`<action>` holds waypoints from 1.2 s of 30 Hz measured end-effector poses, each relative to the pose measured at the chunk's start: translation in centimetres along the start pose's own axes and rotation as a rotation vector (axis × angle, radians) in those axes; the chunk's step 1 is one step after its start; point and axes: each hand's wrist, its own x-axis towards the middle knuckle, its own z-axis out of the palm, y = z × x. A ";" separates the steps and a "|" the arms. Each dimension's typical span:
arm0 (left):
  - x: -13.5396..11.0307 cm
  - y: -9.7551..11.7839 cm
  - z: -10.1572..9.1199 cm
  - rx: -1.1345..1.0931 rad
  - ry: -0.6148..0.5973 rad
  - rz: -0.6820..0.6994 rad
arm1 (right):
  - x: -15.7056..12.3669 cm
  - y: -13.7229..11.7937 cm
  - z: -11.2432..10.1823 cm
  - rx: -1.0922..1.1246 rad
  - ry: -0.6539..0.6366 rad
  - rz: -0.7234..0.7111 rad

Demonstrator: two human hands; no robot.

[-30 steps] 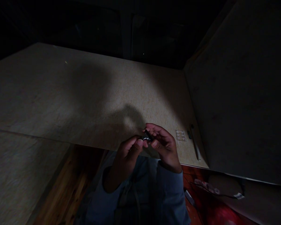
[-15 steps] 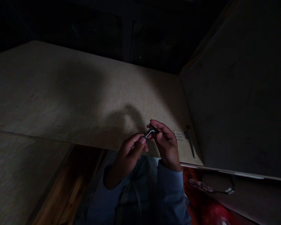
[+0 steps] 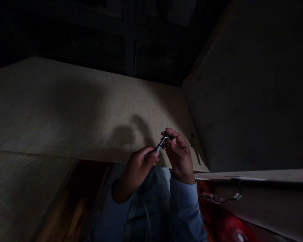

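In dim light both my hands hold one small metal part (image 3: 162, 142), silvery with a dark end, just above the near edge of a pale board (image 3: 91, 111). My left hand (image 3: 138, 164) pinches its lower end between thumb and forefinger. My right hand (image 3: 178, 155) is curled round the dark upper end. Both sleeves are light blue. What the part is cannot be made out.
A thin pale tool (image 3: 196, 154) lies on the board to the right of my hands. An upright panel (image 3: 247, 101) closes the right side. Wooden floor (image 3: 73, 208) shows below left, red cloth (image 3: 224, 222) and a thin cable (image 3: 223, 199) below right.
My hands have drawn slightly apart, and the metal part now shows longer between them. The view has shifted, so the small pale pieces beside the tool no longer show.
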 end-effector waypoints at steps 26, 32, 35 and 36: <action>9.7 -4.8 10.1 0.821 -0.027 -0.102 | -2.6 0.3 -14.0 -1.077 0.406 -0.092; 11.4 -4.4 11.7 0.930 -0.044 -0.126 | -2.7 0.6 -16.0 -1.170 0.424 -0.134; 12.0 -4.3 12.2 0.971 -0.042 -0.117 | -2.8 0.2 -16.4 -1.177 0.478 -0.159; 12.1 -4.3 12.3 0.974 -0.046 -0.114 | -2.9 0.0 -16.5 -1.179 0.498 -0.175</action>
